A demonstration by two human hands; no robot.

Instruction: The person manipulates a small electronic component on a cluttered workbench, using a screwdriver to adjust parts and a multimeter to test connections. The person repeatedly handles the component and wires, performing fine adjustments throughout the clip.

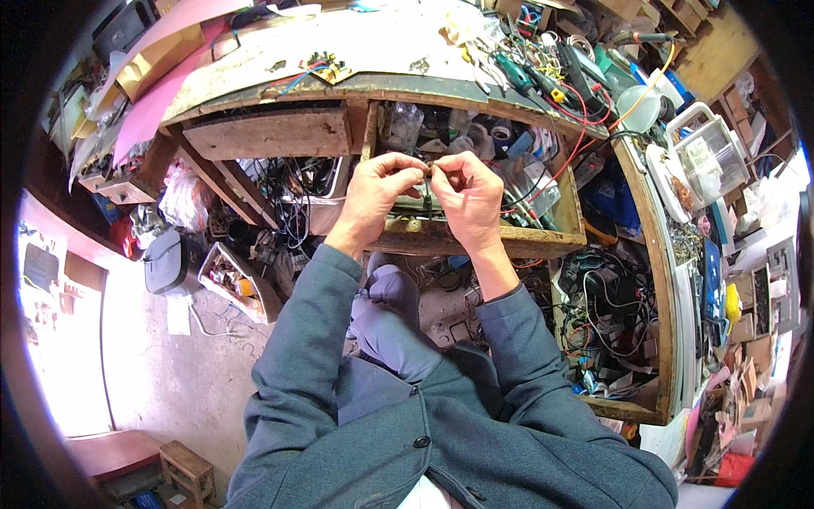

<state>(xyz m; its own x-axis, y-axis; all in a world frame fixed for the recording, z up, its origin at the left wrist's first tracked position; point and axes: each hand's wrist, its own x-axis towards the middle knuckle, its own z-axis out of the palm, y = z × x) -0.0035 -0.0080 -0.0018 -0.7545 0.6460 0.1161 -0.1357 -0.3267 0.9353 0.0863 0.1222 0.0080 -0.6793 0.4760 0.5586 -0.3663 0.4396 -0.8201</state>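
My left hand and my right hand meet above an open wooden drawer. Both have thumb and fingers pinched on a small dark piece, too small to make out, with a short black length hanging beneath it. My fingers hide most of the piece. Under and around my hands, the drawer holds clear plastic bags, a roll, tools and other small items.
A workbench spans the top, carrying wires and hand tools. Cable tangles fill the right shelf. A black container and a parts box sit at left. A small wooden stool stands lower left. My legs are below the drawer.
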